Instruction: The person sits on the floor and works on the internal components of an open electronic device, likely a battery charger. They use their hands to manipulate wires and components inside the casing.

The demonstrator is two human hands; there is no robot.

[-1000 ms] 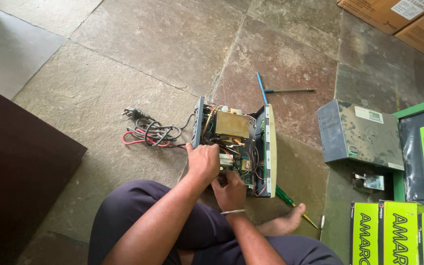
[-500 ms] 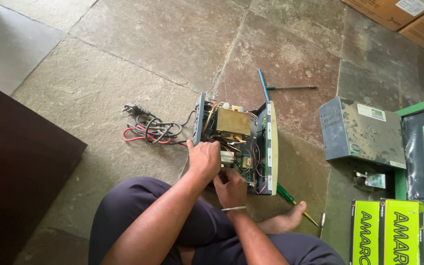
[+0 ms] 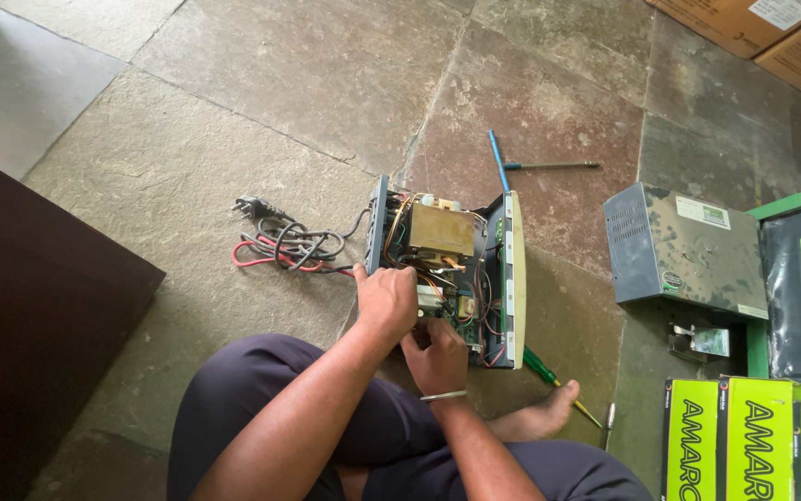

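1. An opened electrical unit (image 3: pixel 447 269), its cover off, is seen standing on the stone floor (image 3: pixel 233 139) just in front of the seated person's knees, with a white front panel (image 3: pixel 514 278) on its right side.
2. The left hand (image 3: pixel 386 301) is laid over the unit's near left edge, fingers curled around the frame as if to brace it; a tight clamp cannot be confirmed.
3. The right hand (image 3: pixel 439 357) is tucked into the lower interior by the circuit board, fingers bent inward; what is pinched, if anything, cannot be told.
4. The unit is judged heavy for its size, since a large transformer block (image 3: pixel 439 232) is mounted inside, and stiff at its metal frame.
5. The loose internal wiring and the board are judged fragile; a hold is best taken on the frame edges, not on the wires.
6. A bundle of cables (image 3: pixel 289 246) with a plug is trailed to the left and could snag if the unit is lifted.
7. A grey metal cover (image 3: pixel 683 250) is set well apart to the right.
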